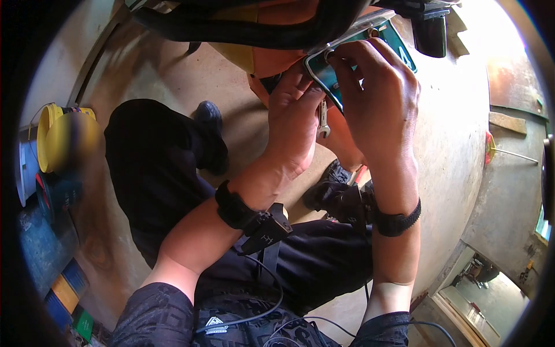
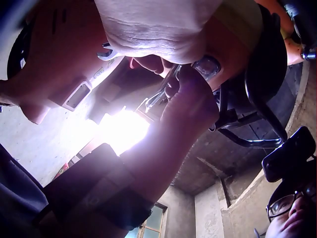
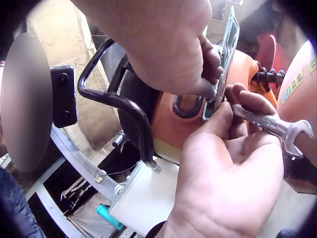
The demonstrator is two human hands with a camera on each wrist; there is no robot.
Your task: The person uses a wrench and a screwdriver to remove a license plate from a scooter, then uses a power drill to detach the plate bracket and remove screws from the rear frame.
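My left hand holds an open-end wrench, whose free jaw points away from the plate; its other end is hidden at the fingertips, low behind the plate. The green license plate has a pale metal frame and stands at the back of an orange vehicle body. From the front side, my right hand reaches over the plate, thumb and fingers curled at a small round bolt near its corner. Both hands' fingertips meet close together, one on each side of the plate.
A black rail curves over the vehicle's rear. In the right wrist view a shock-absorber spring shows beyond the plate. Yellow buckets stand at the left wall. My knee is beside the work, and cables hang across my lap.
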